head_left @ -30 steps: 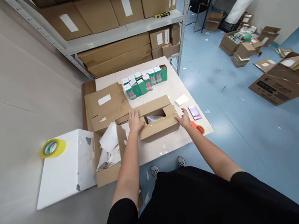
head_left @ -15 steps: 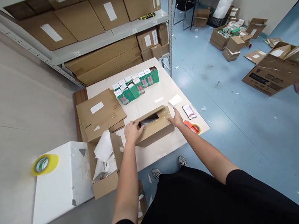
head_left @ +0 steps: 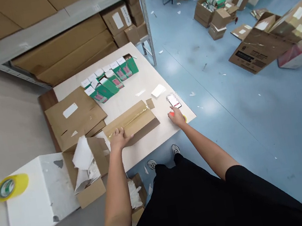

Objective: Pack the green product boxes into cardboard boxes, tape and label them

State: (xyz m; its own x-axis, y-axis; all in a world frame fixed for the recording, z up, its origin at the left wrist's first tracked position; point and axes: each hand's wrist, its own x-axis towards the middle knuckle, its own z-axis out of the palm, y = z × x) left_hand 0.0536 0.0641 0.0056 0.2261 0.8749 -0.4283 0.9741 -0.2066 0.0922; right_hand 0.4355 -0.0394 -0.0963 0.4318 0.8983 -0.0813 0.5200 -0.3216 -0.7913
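A long cardboard box (head_left: 140, 119) lies on the table, its top flaps folded down and a strip of clear tape running along the seam. My left hand (head_left: 119, 138) rests flat on the box's left end, fingers spread and thumb over the front edge. At the table's right edge, my right hand (head_left: 177, 117) is closed around an orange tape dispenser (head_left: 171, 114) with a yellow roll, mostly covered by the hand. Just beyond it lies a phone (head_left: 174, 101) with a lit screen. A small cardboard flap (head_left: 150, 104) sticks out at the box's far right end.
Green-and-white small boxes (head_left: 109, 82) stand in rows at the table's back. Flattened cardboard (head_left: 74, 116) lies left, near an open carton of paper (head_left: 92, 196). A yellow tape roll (head_left: 11, 186) sits on a white box (head_left: 31, 218). Shelving (head_left: 76, 13) stands behind; cartons (head_left: 258, 46) lie on the floor.
The box's gaping top is now closed. My right hand has left the box's right end and moved to the tape dispenser. My left hand now lies on top. The camera view has shifted.
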